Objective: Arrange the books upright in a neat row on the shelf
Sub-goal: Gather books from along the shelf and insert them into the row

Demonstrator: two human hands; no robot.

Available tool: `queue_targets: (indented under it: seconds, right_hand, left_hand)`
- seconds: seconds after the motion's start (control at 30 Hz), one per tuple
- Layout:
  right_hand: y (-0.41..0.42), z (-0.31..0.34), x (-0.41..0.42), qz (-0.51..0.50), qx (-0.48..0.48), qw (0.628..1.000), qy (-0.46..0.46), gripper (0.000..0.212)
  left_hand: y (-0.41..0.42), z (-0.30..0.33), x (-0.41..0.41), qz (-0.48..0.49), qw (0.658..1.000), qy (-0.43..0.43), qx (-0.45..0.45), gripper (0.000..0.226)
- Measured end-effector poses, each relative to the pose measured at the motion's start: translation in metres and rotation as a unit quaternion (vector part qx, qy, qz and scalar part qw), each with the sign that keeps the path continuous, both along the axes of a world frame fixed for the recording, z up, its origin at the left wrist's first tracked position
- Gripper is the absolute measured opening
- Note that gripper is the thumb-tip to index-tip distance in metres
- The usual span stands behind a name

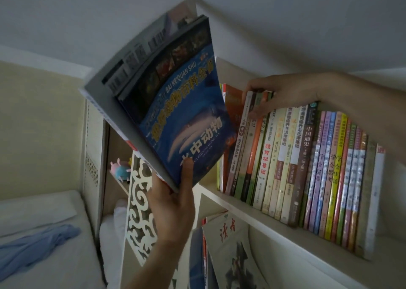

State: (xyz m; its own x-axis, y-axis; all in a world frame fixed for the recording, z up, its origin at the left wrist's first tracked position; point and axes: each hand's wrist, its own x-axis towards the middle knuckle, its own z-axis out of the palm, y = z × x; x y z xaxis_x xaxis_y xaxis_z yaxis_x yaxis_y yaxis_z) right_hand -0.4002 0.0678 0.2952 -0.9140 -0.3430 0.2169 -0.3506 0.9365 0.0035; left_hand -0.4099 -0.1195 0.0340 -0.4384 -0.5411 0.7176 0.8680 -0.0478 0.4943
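Gripping the blue book (175,112) and a blurred grey one, seemingly, by their bottom edge, the left hand (173,203) tilts them before the shelf (274,227); the right hand (283,95) pinches upright row books (307,170).

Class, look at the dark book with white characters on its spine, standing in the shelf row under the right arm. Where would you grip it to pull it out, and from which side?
Grip the dark book at the top of its spine, coming from the front and above. It stands upright, pressed between neighbours in the row, so only spine and top edge are exposed. The right hand already grips other book tops that way.
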Motion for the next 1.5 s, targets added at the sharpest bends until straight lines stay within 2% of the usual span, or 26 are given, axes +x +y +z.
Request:
queue_targets:
  seconds: [0.1, 0.17, 0.3, 0.47, 0.57, 0.8, 0.87, 0.93, 1.0, 1.03, 1.1, 1.2, 1.27, 1.3, 1.4, 1.5]
  right_hand:
    - [0.002, -0.002, -0.001, 0.011, -0.017, 1.000, 0.002, 0.028]
    - [0.003, -0.003, -0.001, 0.015, -0.023, 1.000, 0.001, 0.028]
    - [0.003, -0.002, -0.005, 0.002, -0.011, 1.000, 0.009, 0.036]
    - [0.002, -0.001, -0.010, -0.016, -0.007, 1.000, -0.001, 0.049]
    - [0.000, -0.001, -0.009, -0.022, -0.014, 1.000, 0.005, 0.060]
    - [0.002, -0.004, -0.009, -0.038, -0.086, 0.995, 0.038, 0.115]
    - [0.001, -0.005, -0.009, -0.037, -0.086, 0.995, 0.042, 0.121]
    - [0.001, -0.005, -0.009, -0.032, -0.079, 0.996, 0.041, 0.118]
    - [0.002, -0.004, -0.009, -0.030, -0.081, 0.996, 0.034, 0.109]
    - [0.004, -0.004, -0.011, -0.029, -0.090, 0.995, 0.027, 0.105]
    - [0.005, -0.003, -0.015, -0.021, -0.102, 0.994, 0.013, 0.101]
    - [0.006, -0.001, -0.021, -0.014, -0.122, 0.992, 0.002, 0.099]
    - [0.006, -0.002, -0.023, -0.017, -0.112, 0.993, 0.012, 0.093]
    - [0.006, -0.002, -0.024, -0.019, -0.106, 0.994, 0.019, 0.086]
    - [0.003, -0.002, -0.033, -0.011, -0.094, 0.995, 0.044, 0.052]
    - [-0.003, -0.005, -0.042, -0.010, -0.082, 0.993, 0.085, 0.033]
  left_hand:
    - [0.017, 0.003, 0.003, -0.045, 0.999, 0.016, -0.007, 0.050]
    - [0.027, 0.003, -0.001, -0.061, 0.998, 0.011, -0.026, 0.042]
    - [0.038, -0.010, -0.021, -0.116, 0.991, -0.041, -0.047, 0.009]
    - [0.029, -0.014, -0.029, -0.131, 0.983, -0.067, -0.111, 0.016]
    - [0.024, -0.011, -0.027, -0.094, 0.972, -0.075, -0.201, 0.018]
    - [0.016, 0.024, -0.039, 0.024, 0.917, -0.119, -0.380, 0.016]
    - [0.022, 0.030, -0.041, 0.046, 0.906, -0.102, -0.409, 0.020]
    - [0.029, 0.035, -0.038, 0.059, 0.907, -0.076, -0.409, 0.038]
    - [0.037, 0.044, -0.038, 0.098, 0.927, -0.028, -0.361, 0.062]
    - [0.041, 0.051, -0.040, 0.137, 0.932, 0.006, -0.335, 0.066]
    - [0.048, 0.060, -0.051, 0.187, 0.932, 0.057, -0.307, 0.066]
    - [0.059, 0.061, -0.071, 0.108, 0.941, 0.084, -0.309, 0.069]
    - [0.070, 0.056, -0.082, 0.121, 0.921, 0.138, -0.342, 0.065]
    - [0.076, 0.055, -0.086, 0.142, 0.913, 0.141, -0.356, 0.065]
    - [0.083, 0.060, -0.092, 0.171, 0.919, 0.040, -0.354, 0.076]
    - [0.080, 0.060, -0.097, 0.191, 0.908, 0.037, -0.371, 0.076]
